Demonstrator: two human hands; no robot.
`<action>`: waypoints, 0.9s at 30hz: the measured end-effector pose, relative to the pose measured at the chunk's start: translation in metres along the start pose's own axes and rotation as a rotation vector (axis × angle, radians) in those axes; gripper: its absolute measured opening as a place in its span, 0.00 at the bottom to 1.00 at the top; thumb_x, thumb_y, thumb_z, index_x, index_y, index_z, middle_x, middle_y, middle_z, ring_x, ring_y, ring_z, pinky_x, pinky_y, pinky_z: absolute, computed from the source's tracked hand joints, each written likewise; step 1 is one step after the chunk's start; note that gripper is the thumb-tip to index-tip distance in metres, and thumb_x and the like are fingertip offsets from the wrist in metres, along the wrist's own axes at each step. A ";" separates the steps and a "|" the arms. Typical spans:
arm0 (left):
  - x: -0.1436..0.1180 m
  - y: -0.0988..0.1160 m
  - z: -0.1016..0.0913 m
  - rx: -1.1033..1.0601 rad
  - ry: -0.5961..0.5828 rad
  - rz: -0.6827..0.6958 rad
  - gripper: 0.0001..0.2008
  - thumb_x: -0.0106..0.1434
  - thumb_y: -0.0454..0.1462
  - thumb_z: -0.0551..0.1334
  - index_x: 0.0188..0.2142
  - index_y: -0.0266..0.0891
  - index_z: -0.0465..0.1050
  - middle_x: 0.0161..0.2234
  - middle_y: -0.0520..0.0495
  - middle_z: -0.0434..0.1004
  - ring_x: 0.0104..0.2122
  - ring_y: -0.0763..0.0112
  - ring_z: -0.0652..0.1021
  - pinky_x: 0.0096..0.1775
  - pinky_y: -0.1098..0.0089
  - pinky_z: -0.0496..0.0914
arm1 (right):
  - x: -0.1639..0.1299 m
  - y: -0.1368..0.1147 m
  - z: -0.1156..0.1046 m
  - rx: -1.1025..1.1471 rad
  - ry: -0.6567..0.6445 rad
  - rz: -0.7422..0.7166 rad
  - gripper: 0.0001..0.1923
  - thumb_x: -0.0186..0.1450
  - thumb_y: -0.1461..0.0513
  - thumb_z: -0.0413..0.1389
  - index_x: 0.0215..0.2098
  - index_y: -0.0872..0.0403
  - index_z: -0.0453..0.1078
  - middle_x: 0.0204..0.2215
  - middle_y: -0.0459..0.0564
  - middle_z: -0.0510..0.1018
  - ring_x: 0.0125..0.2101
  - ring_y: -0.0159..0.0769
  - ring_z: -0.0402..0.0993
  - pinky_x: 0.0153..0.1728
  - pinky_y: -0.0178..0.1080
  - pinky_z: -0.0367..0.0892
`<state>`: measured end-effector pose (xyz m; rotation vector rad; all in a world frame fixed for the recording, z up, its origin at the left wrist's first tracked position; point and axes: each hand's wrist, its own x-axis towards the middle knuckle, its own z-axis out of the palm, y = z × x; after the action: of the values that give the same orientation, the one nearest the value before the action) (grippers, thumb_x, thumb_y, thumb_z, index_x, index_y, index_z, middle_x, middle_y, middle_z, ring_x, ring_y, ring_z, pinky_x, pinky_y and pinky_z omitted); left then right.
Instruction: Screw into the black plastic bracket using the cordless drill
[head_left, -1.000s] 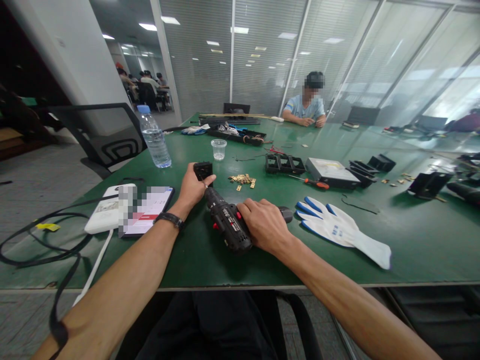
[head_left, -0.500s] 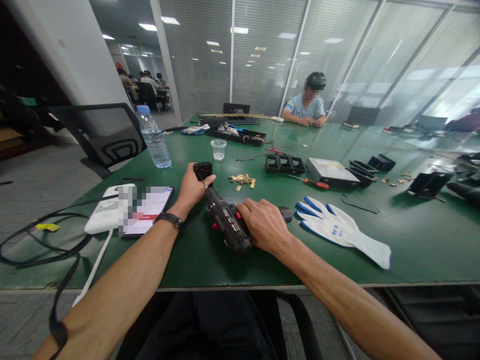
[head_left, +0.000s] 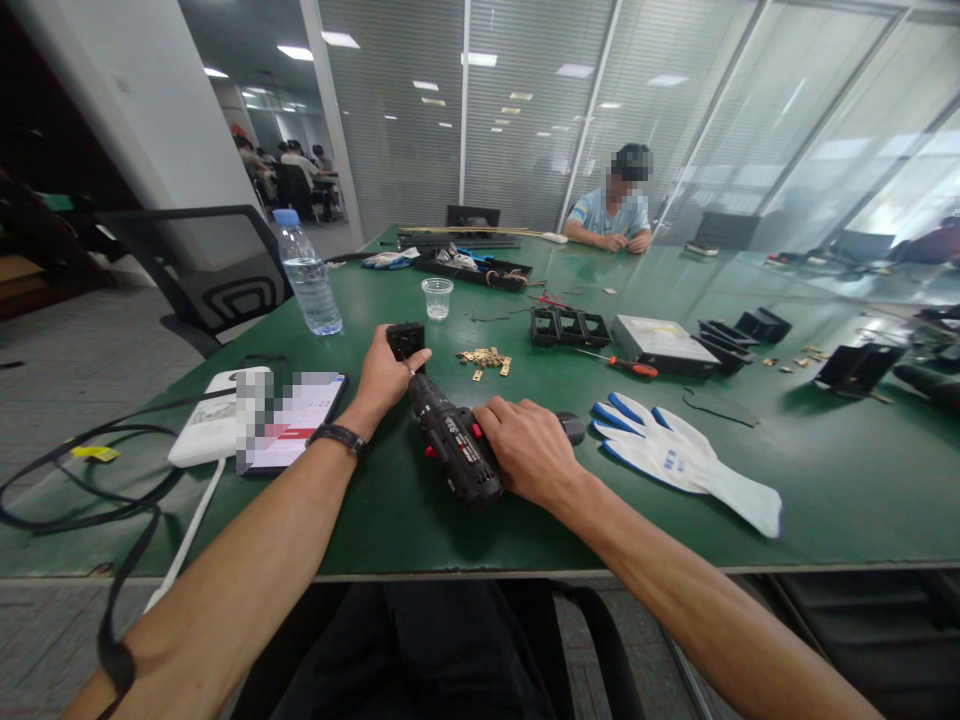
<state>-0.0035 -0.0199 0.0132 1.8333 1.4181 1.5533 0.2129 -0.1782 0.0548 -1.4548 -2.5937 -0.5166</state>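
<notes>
My right hand [head_left: 525,445] is wrapped around the handle of a black cordless drill [head_left: 454,445] with red buttons, which lies on its side over the green table [head_left: 397,530]. Its bit points away from me and meets a small black plastic part [head_left: 407,341]. That part is gripped by my left hand [head_left: 386,375], the thumb stretched toward the bit tip. Where exactly the tip touches is too small to tell. Just right of the part lies a pile of small brass-coloured metal pieces [head_left: 486,360].
A white glove [head_left: 667,450] with blue edging lies to the right. Beyond are a screwdriver [head_left: 634,367], a black three-bay frame [head_left: 570,328] and a metal box [head_left: 664,345]. At left are a phone [head_left: 300,430], a power bank [head_left: 217,420], a water bottle [head_left: 310,280] and a plastic cup [head_left: 437,300]. A person [head_left: 611,215] sits opposite.
</notes>
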 end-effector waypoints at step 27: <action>-0.001 0.003 0.000 -0.022 -0.003 -0.010 0.26 0.50 0.44 0.69 0.46 0.39 0.64 0.40 0.46 0.73 0.40 0.62 0.74 0.45 0.61 0.69 | 0.000 -0.001 -0.004 0.002 -0.049 0.010 0.14 0.62 0.61 0.55 0.46 0.53 0.63 0.40 0.53 0.73 0.36 0.42 0.69 0.34 0.41 0.55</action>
<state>-0.0025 -0.0216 0.0150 1.8126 1.4004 1.5545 0.2115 -0.1797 0.0580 -1.4979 -2.6221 -0.4833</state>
